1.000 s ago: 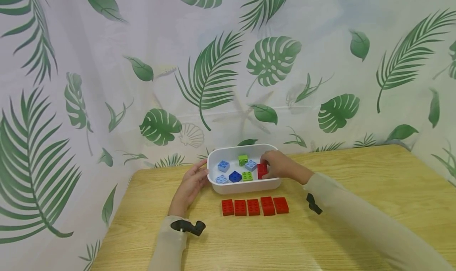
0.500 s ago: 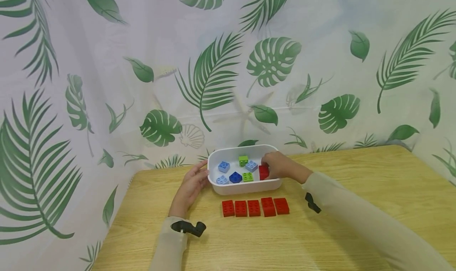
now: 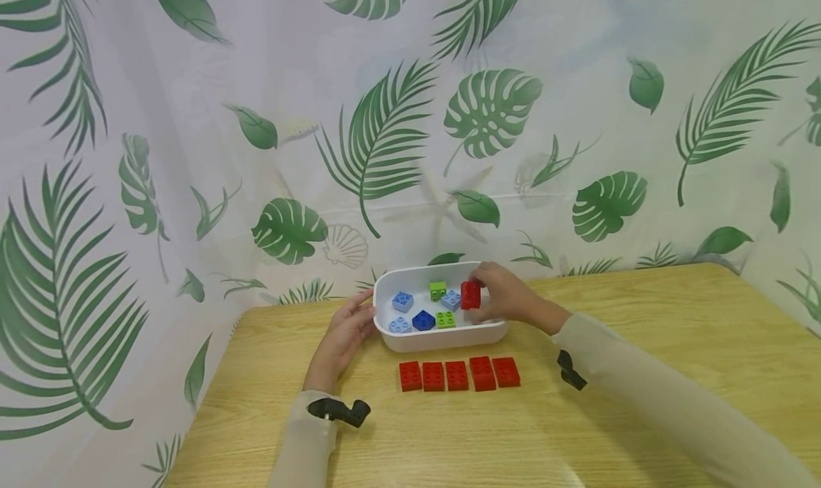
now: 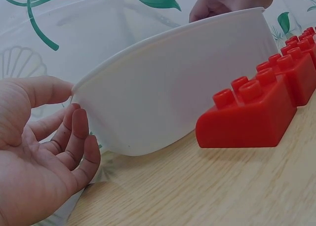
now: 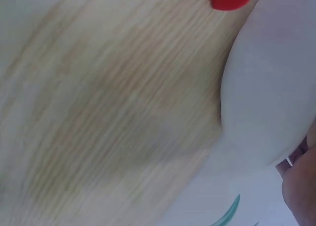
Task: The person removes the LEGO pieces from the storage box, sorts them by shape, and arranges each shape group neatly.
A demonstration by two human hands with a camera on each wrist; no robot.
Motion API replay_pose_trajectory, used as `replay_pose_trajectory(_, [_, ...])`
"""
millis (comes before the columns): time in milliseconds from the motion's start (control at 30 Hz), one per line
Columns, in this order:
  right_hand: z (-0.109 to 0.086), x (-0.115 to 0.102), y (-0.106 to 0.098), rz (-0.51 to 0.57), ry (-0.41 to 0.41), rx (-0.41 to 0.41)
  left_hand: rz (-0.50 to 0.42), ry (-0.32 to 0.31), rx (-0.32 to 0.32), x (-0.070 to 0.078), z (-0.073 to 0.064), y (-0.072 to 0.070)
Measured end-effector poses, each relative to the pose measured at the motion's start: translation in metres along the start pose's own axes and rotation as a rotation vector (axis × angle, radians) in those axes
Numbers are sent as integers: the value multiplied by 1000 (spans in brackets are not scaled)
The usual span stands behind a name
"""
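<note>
In the head view my right hand (image 3: 503, 294) is over the right end of a white plastic bin (image 3: 423, 342), pinching a red toy brick (image 3: 471, 295) between thumb and fingers. My left hand (image 3: 346, 335) rests against the bin's left end; the left wrist view shows its fingertips touching the outer wall (image 4: 143, 97) and rim, fingers loosely bent. Inside the bin lie a dark blue brick (image 3: 423, 320), several light blue bricks (image 3: 402, 301) and green bricks (image 3: 445, 319). Most of the right hand is out of the right wrist view.
A row of several red bricks (image 3: 457, 375) stands on the wooden table (image 3: 449, 438) in front of the bin. Behind the table hangs a white leaf-patterned cloth (image 3: 398, 117). Dark bands with a small mount sit on both sleeves (image 3: 301, 438).
My right hand has raised the red brick from the bin's floor and tilted it, studs toward the camera. The left hand and the row of red bricks stay put.
</note>
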State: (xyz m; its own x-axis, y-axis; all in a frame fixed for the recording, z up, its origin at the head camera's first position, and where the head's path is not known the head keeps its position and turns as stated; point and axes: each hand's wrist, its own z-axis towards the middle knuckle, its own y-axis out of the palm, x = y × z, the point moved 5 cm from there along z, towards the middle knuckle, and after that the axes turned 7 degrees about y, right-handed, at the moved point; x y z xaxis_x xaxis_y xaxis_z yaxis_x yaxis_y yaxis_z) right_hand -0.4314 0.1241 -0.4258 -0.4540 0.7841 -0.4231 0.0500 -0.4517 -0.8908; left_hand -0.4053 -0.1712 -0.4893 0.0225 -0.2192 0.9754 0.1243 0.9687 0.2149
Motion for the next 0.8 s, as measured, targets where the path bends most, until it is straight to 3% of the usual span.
replay_pose_trajectory(367, [-15, -12, -19, 5, -117, 64, 10, -1, -6, 1, 0, 0])
replay_pose_trajectory(633, [-29, -12, -38, -39, -98, 76, 10, -3, 0, 1, 1, 1])
replay_pose_trajectory(800, [-41, -14, -47, -59, -130, 78, 11, 1, 3, 2, 0, 1])
